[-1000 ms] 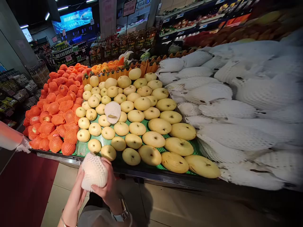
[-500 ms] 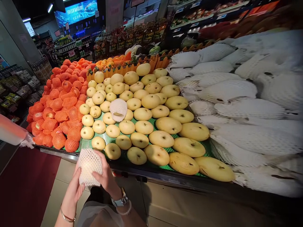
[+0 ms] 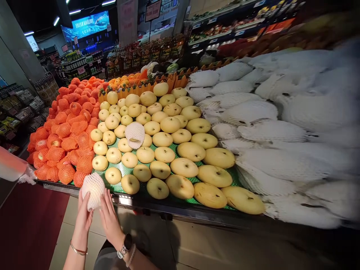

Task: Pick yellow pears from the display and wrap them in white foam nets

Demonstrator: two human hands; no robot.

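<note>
A fruit in a white foam net sleeve [image 3: 93, 190] is held up in front of the display's near edge. My left hand [image 3: 83, 214] grips it from below and behind. My right hand [image 3: 109, 221] lies beside it with fingers stretched out flat, just off the sleeve; it wears a watch. Right behind is the bed of bare yellow pears [image 3: 160, 150] on a green mat. One more pear in a white net sleeve [image 3: 134, 135] sits on top of that bed.
Fruit in orange net sleeves [image 3: 66, 131] is piled to the left. Large fruit in white foam sleeves [image 3: 270, 131] fills the right side. The display's metal front edge [image 3: 157, 204] runs across. A pink-and-white object [image 3: 11, 168] juts in at far left. Shop shelves stand behind.
The sleeved fruit has shifted left and slightly up. My right hand has come off it and flattened out beside it; before, both hands were wrapped round it.
</note>
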